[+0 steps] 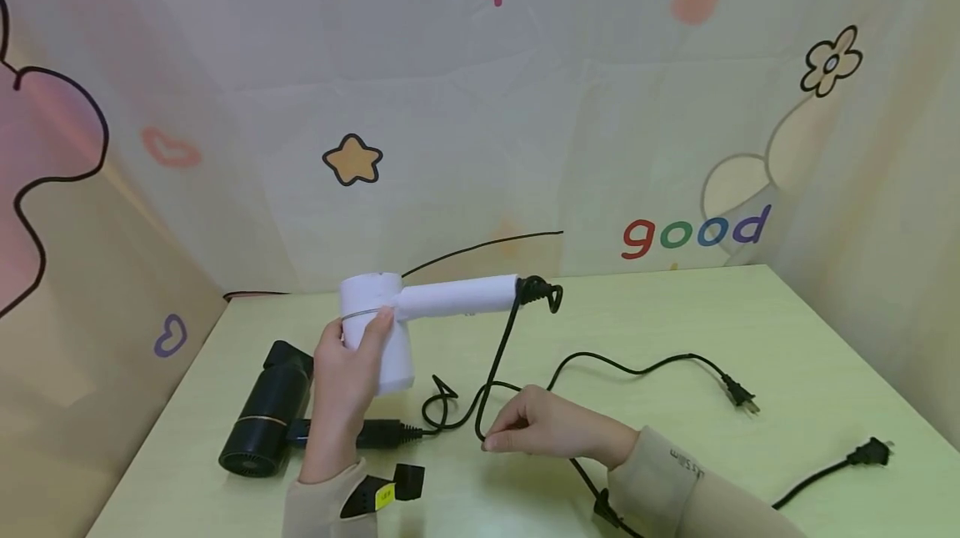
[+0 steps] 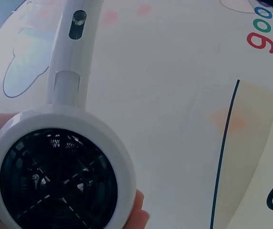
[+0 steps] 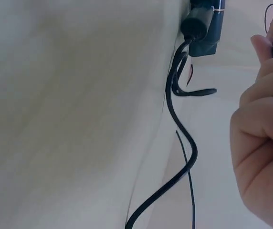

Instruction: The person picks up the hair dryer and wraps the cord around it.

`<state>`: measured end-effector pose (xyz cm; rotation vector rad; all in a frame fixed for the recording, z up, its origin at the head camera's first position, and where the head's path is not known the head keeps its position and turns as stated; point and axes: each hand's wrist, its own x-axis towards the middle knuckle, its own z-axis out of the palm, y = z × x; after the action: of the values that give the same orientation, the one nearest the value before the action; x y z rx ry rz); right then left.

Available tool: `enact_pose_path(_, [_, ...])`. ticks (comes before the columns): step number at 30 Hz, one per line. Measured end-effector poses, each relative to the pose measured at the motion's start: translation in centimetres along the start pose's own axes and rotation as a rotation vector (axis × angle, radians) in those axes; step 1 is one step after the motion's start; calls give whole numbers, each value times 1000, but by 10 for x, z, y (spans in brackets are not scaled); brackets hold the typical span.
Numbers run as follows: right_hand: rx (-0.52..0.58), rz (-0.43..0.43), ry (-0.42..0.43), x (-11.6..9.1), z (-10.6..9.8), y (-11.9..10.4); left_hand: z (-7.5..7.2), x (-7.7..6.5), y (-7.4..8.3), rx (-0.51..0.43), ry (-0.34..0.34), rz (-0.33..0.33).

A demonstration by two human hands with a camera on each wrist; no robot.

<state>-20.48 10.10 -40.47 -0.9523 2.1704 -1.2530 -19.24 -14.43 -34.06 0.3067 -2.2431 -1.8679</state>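
My left hand (image 1: 347, 388) grips a white hair dryer (image 1: 465, 296) around its barrel, raised over the table. The dryer's handle points right. In the left wrist view its dark round grille (image 2: 57, 176) faces the camera, and the sliding switch (image 2: 78, 24) shows on the handle. A black power cord (image 1: 504, 342) is wound at the handle's end and hangs down to my right hand (image 1: 558, 425), which pinches it between thumb and fingers. Left of these, a black hair dryer (image 1: 262, 417) lies on the table, its handle partly hidden behind my left wrist.
The black dryer's cord (image 1: 442, 429) loops over the table's middle. A two-prong plug (image 1: 738, 394) lies at the right, and a second plug (image 1: 870, 452) is nearer the right edge. A printed curtain (image 1: 465, 121) hangs behind the pale table (image 1: 645, 313).
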Motion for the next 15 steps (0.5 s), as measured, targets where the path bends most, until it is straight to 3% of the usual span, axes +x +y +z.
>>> enact_pose_path(15, [-114, 167, 89, 10, -48, 8, 1, -6, 6, -23, -121, 2])
